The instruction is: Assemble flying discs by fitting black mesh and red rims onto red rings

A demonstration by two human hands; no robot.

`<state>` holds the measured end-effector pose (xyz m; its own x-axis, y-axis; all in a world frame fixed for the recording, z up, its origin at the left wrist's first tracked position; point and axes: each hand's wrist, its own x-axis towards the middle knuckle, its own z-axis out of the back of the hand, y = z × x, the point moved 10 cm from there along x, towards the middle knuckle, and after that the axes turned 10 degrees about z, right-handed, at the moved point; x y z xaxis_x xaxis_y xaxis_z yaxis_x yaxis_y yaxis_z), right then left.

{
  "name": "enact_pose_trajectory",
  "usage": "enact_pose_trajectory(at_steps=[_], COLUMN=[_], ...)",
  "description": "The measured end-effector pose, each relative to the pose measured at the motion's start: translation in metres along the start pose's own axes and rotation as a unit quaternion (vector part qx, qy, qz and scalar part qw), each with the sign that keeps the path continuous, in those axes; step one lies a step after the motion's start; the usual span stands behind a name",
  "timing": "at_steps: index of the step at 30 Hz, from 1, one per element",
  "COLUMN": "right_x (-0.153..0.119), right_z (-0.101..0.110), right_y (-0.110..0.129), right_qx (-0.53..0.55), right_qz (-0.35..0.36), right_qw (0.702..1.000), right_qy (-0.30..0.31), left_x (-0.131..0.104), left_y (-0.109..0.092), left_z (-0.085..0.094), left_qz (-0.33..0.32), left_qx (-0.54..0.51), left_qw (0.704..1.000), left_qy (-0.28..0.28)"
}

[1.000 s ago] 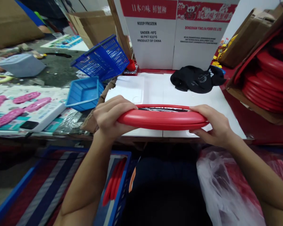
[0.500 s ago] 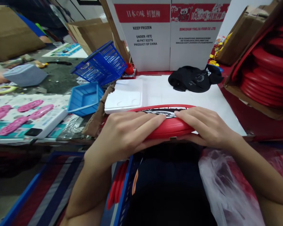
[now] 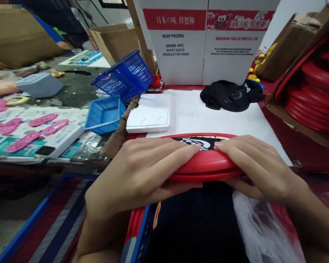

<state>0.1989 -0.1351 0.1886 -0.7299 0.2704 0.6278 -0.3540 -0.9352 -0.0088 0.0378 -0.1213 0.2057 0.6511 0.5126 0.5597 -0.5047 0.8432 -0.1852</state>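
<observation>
Both hands grip a round red disc (image 3: 205, 165) with a black and white printed centre, held nearly flat above the table's front edge. My left hand (image 3: 145, 168) wraps its left side, fingers on top and thumb side at the near rim. On the disc's right side, my right hand (image 3: 254, 164) is closed with fingers on top and part of the hand beneath. The far rim shows behind the fingers. A black cloth piece (image 3: 231, 95) with white print lies on the white board (image 3: 192, 113) beyond the disc.
A white foam block (image 3: 149, 114) and blue baskets (image 3: 105, 114) stand left. Pink pieces (image 3: 48, 119) lie farther left. A white carton (image 3: 181, 69) stands behind. Stacked red discs (image 3: 312, 95) fill a box at right. Below are a blue-edged striped container (image 3: 52, 219) and clear plastic (image 3: 263, 226).
Both hands and the red disc have moved down and nearer to me, off the table's front edge. The camera view has shifted slightly.
</observation>
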Motion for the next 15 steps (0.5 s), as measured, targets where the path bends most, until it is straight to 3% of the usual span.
enact_pose_trajectory(at_steps=[15], right_x=[0.003], right_z=[-0.004], right_y=[0.029], right_qx=[-0.023], right_qz=[-0.002], right_qw=[0.999], right_qy=[0.030], left_x=[-0.010], left_y=[-0.013], left_z=[0.002], left_qz=[-0.031], left_qx=[-0.041], left_qw=[0.998], left_qy=[-0.039])
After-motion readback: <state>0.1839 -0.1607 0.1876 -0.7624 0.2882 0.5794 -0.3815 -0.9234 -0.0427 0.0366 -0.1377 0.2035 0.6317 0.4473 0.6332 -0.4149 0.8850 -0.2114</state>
